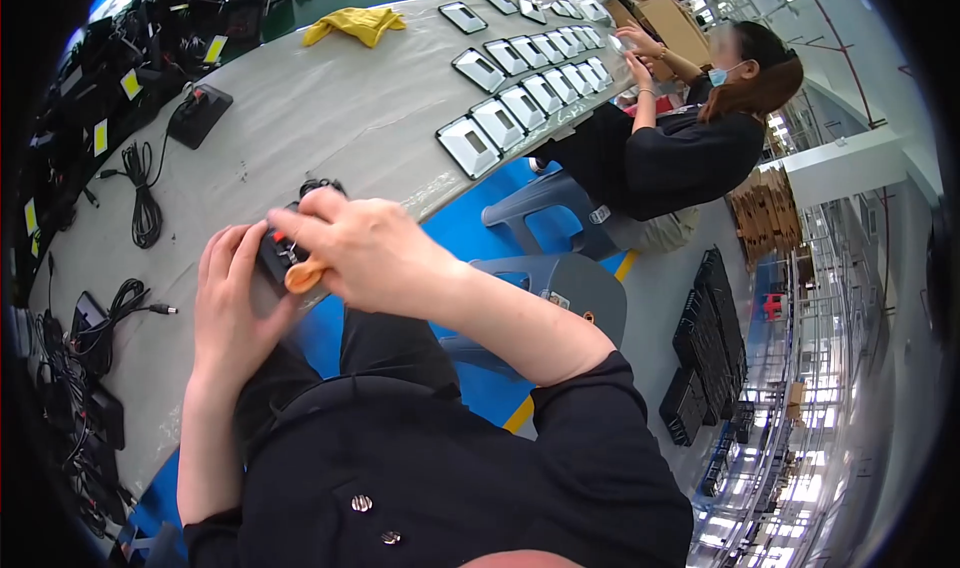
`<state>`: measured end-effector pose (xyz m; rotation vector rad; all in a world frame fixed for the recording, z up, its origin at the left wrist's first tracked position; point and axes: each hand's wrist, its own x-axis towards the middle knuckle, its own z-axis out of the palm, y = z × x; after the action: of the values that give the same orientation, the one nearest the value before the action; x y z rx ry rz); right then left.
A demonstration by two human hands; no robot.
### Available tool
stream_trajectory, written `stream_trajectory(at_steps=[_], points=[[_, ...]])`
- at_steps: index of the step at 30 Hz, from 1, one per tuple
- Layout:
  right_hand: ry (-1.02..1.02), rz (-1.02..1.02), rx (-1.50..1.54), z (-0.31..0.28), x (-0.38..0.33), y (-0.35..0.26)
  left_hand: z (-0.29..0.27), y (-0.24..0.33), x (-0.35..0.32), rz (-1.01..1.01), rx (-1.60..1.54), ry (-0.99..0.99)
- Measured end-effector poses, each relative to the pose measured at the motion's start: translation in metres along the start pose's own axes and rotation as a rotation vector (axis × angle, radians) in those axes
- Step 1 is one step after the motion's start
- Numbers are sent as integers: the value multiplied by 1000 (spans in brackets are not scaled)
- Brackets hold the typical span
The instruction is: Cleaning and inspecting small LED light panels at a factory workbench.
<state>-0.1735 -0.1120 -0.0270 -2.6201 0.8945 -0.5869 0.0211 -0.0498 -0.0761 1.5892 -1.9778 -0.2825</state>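
Note:
My left hand (232, 303) cups a small black adapter block (276, 253) from below at the near edge of the grey table (330, 118). My right hand (360, 248) lies over the top of the block, its fingers curled onto it. An orange cover (303, 275) sits on one fingertip under the block. A black cable (318, 184) from the block shows just beyond my right hand. Most of the block is hidden by my fingers.
Several flat silver-framed panels (520, 78) lie in rows at the table's far right, where another person (690, 138) sits working. A yellow cloth (355, 23), a black adapter (198, 114) and coiled black cables (145, 198) lie on the table. Grey stools (560, 288) stand below.

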Motion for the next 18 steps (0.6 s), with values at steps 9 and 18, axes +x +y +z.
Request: stream_trajectory(at_steps=[9,18], points=[[26,-92,64,34,11,5,2,-9,-10,-30,-40,1],[85,-25,289,41,4,14,6,-13,-14,-54,-128,93]])
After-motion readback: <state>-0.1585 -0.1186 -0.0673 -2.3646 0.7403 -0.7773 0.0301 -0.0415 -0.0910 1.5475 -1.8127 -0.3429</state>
